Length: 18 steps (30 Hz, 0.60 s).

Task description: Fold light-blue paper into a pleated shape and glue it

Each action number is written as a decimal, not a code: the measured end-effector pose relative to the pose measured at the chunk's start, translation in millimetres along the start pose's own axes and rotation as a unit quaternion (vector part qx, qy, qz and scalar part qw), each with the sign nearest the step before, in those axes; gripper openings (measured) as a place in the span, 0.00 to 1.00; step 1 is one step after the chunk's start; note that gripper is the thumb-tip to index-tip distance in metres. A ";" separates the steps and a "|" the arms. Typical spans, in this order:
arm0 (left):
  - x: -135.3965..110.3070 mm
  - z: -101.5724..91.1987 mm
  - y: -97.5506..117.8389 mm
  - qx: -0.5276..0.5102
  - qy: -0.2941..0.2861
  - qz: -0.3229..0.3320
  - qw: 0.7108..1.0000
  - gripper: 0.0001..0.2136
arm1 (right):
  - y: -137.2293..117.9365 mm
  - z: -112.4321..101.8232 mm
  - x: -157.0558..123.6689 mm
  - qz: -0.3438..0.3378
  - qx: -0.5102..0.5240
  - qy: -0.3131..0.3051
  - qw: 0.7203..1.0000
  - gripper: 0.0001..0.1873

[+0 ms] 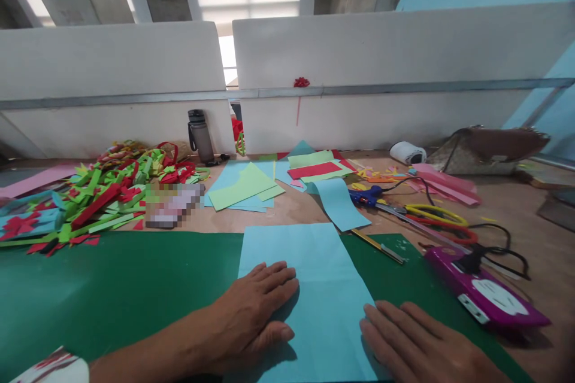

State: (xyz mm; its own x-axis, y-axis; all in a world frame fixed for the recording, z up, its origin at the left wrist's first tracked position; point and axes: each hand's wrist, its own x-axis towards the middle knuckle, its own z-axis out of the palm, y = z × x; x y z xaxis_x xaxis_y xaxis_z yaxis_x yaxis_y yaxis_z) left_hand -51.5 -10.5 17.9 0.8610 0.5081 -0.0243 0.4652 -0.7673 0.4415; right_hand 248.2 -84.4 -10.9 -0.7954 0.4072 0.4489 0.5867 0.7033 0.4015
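Observation:
A sheet of light blue paper (309, 257) lies in front of me on a green mat (179, 269), with a faint crease running across it. Fingers stretched out, my left hand (258, 308) rests on the sheet's left part. My right hand (417, 341) lies at the sheet's right edge, its fingertips on the paper and its fingers extended. Neither hand grips anything. Just beyond the sheet, a curled strip of blue paper (340, 203) lies near a yellow craft knife (377, 245).
Scraps of green and red paper (99, 197) are heaped at the left, beside a dark bottle (200, 137). At right lie a blue glue gun (366, 196), scissors (435, 215), a purple power strip (485, 287) with cords, and a handbag (485, 149). Green sheets (242, 188) lie ahead.

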 end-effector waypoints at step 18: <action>-8.2 -18.5 -58.8 -0.084 0.216 -0.294 0.927 0.21 | 47.7 27.1 36.7 0.283 0.032 -0.099 0.953 0.22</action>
State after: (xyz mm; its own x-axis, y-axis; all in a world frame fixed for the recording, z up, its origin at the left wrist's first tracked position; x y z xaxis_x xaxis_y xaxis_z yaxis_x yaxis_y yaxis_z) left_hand -89.7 37.6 8.7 0.2882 0.9567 0.0403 0.7587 -0.2538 0.6000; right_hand 242.9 -20.1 3.1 -0.3708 0.8299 0.4169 0.9251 0.3698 0.0864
